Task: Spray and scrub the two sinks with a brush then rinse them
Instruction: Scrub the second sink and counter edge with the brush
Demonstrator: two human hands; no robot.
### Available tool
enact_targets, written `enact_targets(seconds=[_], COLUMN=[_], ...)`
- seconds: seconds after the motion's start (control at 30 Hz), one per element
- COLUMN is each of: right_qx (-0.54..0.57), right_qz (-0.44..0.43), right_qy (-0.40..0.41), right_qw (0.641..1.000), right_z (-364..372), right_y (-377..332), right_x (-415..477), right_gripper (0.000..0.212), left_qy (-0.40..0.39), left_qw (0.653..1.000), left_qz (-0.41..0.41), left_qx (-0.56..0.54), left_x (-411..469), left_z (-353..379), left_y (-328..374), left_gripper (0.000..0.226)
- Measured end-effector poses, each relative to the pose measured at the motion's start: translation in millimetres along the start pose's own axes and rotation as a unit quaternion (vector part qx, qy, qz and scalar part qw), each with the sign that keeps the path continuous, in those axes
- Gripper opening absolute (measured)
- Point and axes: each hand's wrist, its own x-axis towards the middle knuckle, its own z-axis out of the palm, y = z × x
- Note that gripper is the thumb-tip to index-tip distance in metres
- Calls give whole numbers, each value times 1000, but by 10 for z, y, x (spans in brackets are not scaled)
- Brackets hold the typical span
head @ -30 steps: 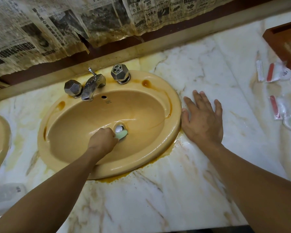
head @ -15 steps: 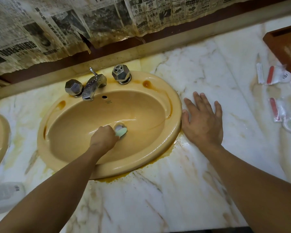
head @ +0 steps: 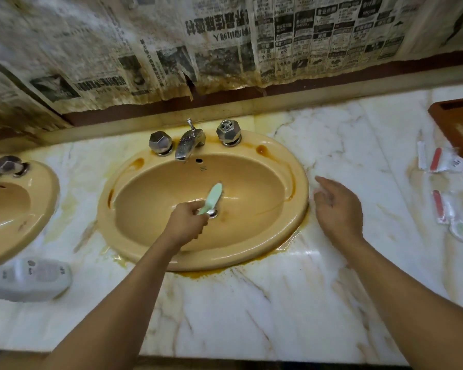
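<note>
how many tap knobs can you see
3. The left knob and right knob flank the spout on the middle sink; a third knob sits on the left sink, whose other may be off-frame.

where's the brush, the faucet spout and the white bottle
brush [head: 213, 195]: head view, on its pale green back.
faucet spout [head: 187, 145]: head view, middle of the chrome spout.
white bottle [head: 27, 279]: head view, on its side wall.

Brush [head: 213, 196] in middle sink [head: 251, 252], gripped by left hand [head: 187, 222] over drain [head: 213, 213]. Tap [head: 189, 144] behind. Right hand [head: 337, 209] just right, above counter [head: 251, 316]. Second sink [head: 38, 209] left, bottle [head: 27, 279] lying before it. Packets [head: 441, 206], tray [head: 457, 121] far right.
</note>
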Motion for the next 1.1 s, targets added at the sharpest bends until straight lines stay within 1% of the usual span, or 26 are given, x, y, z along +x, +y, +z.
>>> enact_targets(seconds=[0.03, 0.07, 0.13, 0.17, 0.23, 0.3, 0.33, 0.37, 0.47, 0.57, 0.6, 0.63, 0.67, 0.73, 0.8, 0.87, 0.9, 0.97, 1.03, 1.1], right_qx=[50, 66, 51, 52, 84, 119, 126, 139, 198, 221, 206, 185, 165, 126, 51, -55, -105, -211, -322, -394], right_qz=[19, 14, -30, -36, -1, 42, 54, 67, 108, 167, 183, 192, 197, 192, 168, 142, 136, 111, 61, 13], right_qy=[3, 8, -4, -31, -119, -207, -237, -259, -291, -286, -277, -265, -253, -244, -243, -256, -272, -313, -350, -391], right_qw=[999, 998, 998, 997, 989, 970, 962, 953, 930, 917, 921, 927, 933, 942, 954, 955, 947, 919, 877, 831], right_z=[-19, -24, 30, 90, 250, 414, 502, 579, 769, 931, 972, 1013, 1058, 1128, 1170, 1190, 1191, 1200, 1215, 1226], right_y=[-129, -292, -632, -803, -1134, -1427, -1545, -1649, -1888, -2045, -2077, -2087, -2067, -1989, -1871, -1741, -1687, -1579, -1471, -1394], right_x=[-49, -120, -268, -323, -418, -478, -494, -510, -546, -529, -508, -472, -413, -291, -193, -126, -110, -93, -68, -50], right_gripper=[37, 33, 27, 24, 22, 36, 38, 35, 30, 21, 17, 15, 15, 19, 22, 29, 33, 35, 37, 34], left_qy=[0, 4, 18, 25, 40, 43, 41, 36, 14, -20, -31, -25, 2, 101, 180, 216, 218, 201, 179, 170], left_qw=[999, 997, 989, 984, 977, 971, 968, 964, 956, 960, 964, 973, 982, 990, 982, 971, 968, 969, 973, 974], left_qz=[12, 24, 41, 53, 74, 100, 116, 129, 150, 116, 108, 100, 90, 71, 53, 44, 40, 31, 30, 30], left_qx=[-41, -73, -138, -166, -195, -211, -220, -231, -251, -255, -239, -208, -167, -66, 23, 97, 119, 142, 141, 148], left_x=[-115, -216, -376, -429, -491, -512, -517, -523, -528, -487, -455, -429, -404, -363, -351, -347, -349, -372, -400, -409], left_z=[-34, -62, -104, -116, -137, -162, -181, -202, -297, -416, -464, -522, -594, -766, -943, -1090, -1137, -1174, -1145, -1085], left_y=[40, 83, 166, 202, 266, 307, 317, 317, 258, 102, 9, -117, -269, -653, -1054, -1406, -1557, -1799, -1959, -2036], left_gripper=[39, 39, 37, 37, 40, 42, 43, 43, 46, 60, 63, 65, 62, 55, 52, 56, 60, 69, 76, 77])
